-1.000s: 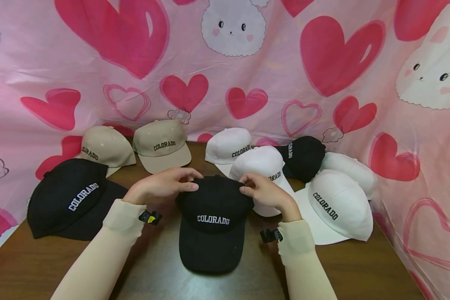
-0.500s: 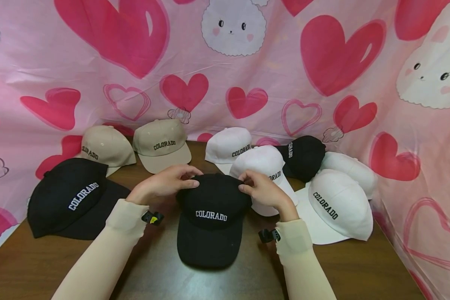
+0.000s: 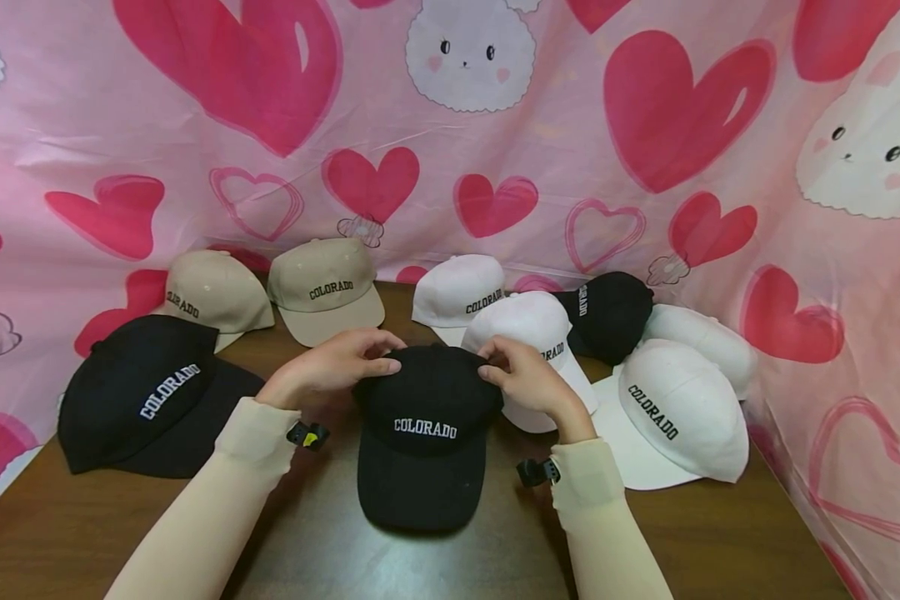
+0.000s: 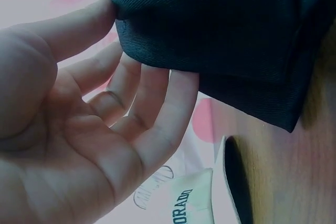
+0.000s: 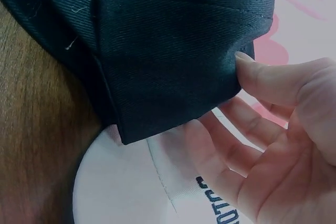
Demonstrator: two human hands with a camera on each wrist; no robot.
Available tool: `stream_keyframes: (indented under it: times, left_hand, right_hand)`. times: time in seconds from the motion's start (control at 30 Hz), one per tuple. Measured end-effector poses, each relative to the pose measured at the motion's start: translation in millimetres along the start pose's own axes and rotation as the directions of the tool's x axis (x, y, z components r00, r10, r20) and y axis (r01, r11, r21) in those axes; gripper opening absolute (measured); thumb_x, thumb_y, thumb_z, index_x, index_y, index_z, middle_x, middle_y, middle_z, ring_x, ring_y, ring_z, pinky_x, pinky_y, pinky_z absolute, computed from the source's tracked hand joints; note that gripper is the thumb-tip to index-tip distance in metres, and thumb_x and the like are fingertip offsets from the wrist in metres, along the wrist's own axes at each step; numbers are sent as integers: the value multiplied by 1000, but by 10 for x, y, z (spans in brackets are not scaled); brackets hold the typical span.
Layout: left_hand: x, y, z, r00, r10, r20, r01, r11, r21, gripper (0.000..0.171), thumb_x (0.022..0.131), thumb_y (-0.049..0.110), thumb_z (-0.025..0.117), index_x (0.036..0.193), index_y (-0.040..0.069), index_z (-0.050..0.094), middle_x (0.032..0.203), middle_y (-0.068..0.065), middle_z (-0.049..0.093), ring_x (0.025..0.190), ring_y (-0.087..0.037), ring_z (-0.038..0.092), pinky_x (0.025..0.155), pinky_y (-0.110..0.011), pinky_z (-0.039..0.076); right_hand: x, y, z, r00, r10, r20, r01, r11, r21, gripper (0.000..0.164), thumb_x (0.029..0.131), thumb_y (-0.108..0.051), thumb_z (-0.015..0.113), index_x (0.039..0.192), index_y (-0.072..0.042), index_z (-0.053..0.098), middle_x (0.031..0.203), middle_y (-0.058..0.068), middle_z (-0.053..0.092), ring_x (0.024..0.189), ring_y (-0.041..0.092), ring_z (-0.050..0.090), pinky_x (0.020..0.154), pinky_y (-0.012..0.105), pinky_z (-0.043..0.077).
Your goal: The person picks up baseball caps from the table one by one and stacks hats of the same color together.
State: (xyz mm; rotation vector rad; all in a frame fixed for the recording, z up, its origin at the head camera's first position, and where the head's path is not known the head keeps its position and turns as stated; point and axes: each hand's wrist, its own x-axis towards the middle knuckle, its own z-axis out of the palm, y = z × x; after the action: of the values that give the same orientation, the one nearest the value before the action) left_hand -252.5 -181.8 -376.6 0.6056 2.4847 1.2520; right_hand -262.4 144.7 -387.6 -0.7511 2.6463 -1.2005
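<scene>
A black baseball cap (image 3: 423, 400) with white COLORADO lettering is at the middle front in the head view, its brim toward me. My left hand (image 3: 330, 367) pinches the upper left of its crown, thumb in front and fingers behind. On the opposite side my right hand (image 3: 528, 375) grips it the same way. The left wrist view shows the thumb on the outside of the black fabric (image 4: 210, 30), with the fingertips tucked behind its edge. In the right wrist view the thumb presses the black crown (image 5: 173, 61), and the other fingertips are hidden behind it.
A larger black cap (image 3: 131, 400) lies at the left, with two beige caps (image 3: 328, 287) behind it. Several white caps (image 3: 682, 400) and another black cap (image 3: 613, 312) stand at the right on the wooden table (image 3: 450, 575). A pink heart-print cloth (image 3: 540, 133) hangs behind.
The held black cap and both hands have shifted slightly up and away from me in the head view. The grip on it stays the same; the other caps have not moved.
</scene>
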Motion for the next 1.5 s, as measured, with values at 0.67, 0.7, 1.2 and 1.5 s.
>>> stream_keyframes:
  times: [0.67,0.7,1.2,1.5]
  left_hand:
    - [-17,11,-16,1000,10,0,-10,1000,1,38,104,24,71,139,10,66,119,-9,65,112,-27,58,98,-44,48]
    - [-21,13,-19,1000,6,4,-6,1000,-7,38,104,25,71,139,11,66,120,-9,64,112,-27,58,98,-43,48]
    - [-62,20,-67,998,46,-33,-46,999,4,29,105,21,69,133,13,68,111,-7,67,103,-25,60,90,-41,50]
    - [-68,72,-82,988,88,-126,-86,996,14,26,103,21,72,129,17,70,115,-3,69,106,-24,64,96,-43,53]
  right_hand:
    - [-14,14,-26,999,-37,-1,37,999,-25,12,103,-9,68,115,-7,66,112,9,70,107,27,70,100,51,54]
    - [-15,13,-28,999,-38,0,38,999,-24,13,103,-9,68,115,-7,66,113,9,70,107,27,70,101,52,54]
    - [-84,-17,-139,999,-7,-44,7,1000,-5,19,104,-14,68,123,-9,68,120,9,72,113,30,71,96,50,59]
    - [-179,50,-389,976,14,-218,-11,1000,14,16,104,-18,70,119,-13,70,115,7,74,106,27,71,93,47,57]
